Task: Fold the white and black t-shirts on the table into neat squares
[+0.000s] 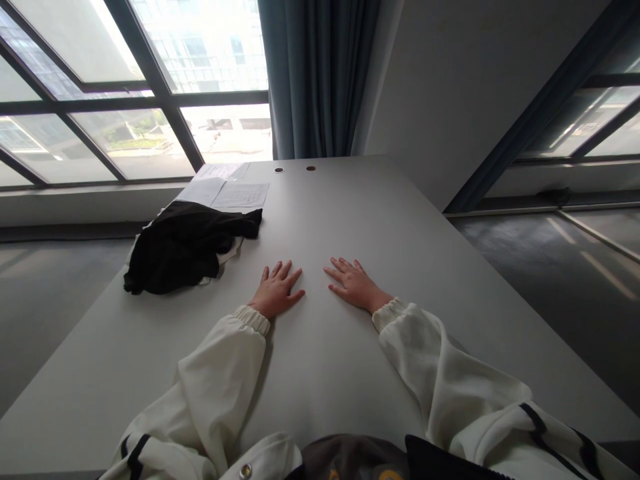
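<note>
My left hand (277, 289) lies palm down on the white table (320, 360), its fingers spread and nothing in it. Across a short gap, my right hand (356, 284) rests flat on the same surface, also with fingers apart and holding nothing. To the left of my left hand, and nearest to it, a crumpled black cloth (183, 247), perhaps a garment, lies in a heap. Something pale shows from under its right edge, but I cannot tell what it is.
Printed paper sheets (240, 194) lie beyond the black cloth at the table's far left. Two round cable holes sit near the far edge, one being the brown hole (311, 169). Behind the table hang a blue curtain (320, 80) and large windows (220, 53).
</note>
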Demonstrator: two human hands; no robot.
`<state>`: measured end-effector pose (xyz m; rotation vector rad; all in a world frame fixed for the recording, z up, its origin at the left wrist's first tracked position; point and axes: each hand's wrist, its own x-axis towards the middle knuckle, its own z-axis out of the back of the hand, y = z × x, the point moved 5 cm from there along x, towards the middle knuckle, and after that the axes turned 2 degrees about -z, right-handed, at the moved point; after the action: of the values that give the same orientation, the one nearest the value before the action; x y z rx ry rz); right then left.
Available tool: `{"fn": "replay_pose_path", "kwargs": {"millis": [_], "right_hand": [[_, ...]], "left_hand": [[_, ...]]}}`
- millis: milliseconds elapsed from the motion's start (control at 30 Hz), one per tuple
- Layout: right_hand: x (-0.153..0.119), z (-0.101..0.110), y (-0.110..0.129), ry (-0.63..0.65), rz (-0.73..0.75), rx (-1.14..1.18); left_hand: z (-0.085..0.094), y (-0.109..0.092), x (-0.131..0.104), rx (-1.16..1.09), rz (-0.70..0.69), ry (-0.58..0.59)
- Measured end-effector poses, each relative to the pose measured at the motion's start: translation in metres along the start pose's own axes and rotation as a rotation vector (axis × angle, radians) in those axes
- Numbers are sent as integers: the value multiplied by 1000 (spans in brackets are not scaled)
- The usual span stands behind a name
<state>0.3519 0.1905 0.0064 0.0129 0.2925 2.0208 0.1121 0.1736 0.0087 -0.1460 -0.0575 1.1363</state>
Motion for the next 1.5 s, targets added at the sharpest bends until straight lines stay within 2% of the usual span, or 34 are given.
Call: {"fn": "replay_pose_path", "kwargs": {"millis": [1500], "right_hand": [[1,-2,-3,-11,17,3]], "left_hand": [[-2,2,1,-17,4,-10]]}}
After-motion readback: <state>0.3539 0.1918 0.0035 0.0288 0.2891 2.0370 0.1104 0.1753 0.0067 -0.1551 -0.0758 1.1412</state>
